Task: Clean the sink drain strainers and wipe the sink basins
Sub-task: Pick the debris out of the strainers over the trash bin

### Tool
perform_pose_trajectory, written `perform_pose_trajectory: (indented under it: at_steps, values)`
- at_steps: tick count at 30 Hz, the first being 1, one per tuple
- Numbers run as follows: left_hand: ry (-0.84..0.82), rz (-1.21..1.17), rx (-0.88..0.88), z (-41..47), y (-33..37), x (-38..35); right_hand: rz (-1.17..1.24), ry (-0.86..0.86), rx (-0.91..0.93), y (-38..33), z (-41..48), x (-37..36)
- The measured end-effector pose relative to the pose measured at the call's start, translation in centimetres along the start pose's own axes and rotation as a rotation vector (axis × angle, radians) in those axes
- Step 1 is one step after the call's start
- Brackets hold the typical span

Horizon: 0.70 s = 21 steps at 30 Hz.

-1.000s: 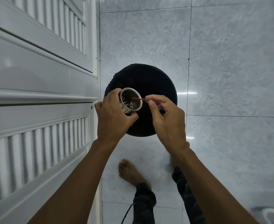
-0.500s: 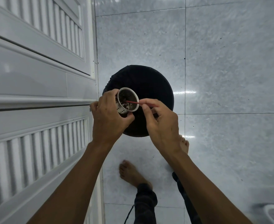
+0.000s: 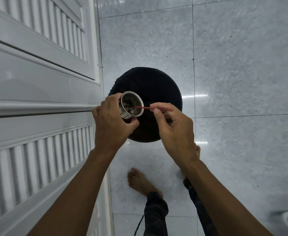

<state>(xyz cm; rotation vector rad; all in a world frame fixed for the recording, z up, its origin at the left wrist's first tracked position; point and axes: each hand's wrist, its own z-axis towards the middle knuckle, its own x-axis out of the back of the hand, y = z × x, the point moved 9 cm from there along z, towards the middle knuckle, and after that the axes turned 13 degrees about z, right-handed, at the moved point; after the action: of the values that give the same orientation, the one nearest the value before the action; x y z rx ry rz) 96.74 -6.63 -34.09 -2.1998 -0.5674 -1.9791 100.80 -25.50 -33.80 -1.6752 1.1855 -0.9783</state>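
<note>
Two hands meet: left hand (image 3: 111, 123) grips strainer (image 3: 131, 106) at its 1 o'clock; right hand (image 3: 175, 130) pinches stick (image 3: 150, 108), tip inside.

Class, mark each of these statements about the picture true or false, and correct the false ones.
1. The left hand holds a metal strainer. True.
2. The right hand holds a sponge. False: it pinches a thin red stick.
3. The stick's tip reaches inside the strainer. True.
4. The strainer is clean inside. False: dark debris clings inside it.
5. A black bin stands on the floor below the hands. True.
</note>
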Motion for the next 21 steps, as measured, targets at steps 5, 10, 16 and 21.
perform_pose_trajectory:
  at_steps: [5, 10, 16, 21]
  values:
    - [-0.018, 0.011, -0.006, 0.0, -0.1, -0.2, -0.019, -0.045, -0.054, 0.9, -0.4, -0.6]
    - [-0.045, 0.001, -0.029, -0.1, -0.5, -0.5, 0.031, -0.076, -0.05, 0.5, -0.1, -0.7]
    - [-0.094, -0.071, -0.103, -0.2, -0.6, -0.5, -0.089, -0.072, -0.108, 1.6, 1.1, -0.5]
    - [-0.111, -0.097, -0.1, -0.2, -1.0, -0.8, -0.052, -0.094, -0.024, 0.3, 1.2, -0.8]
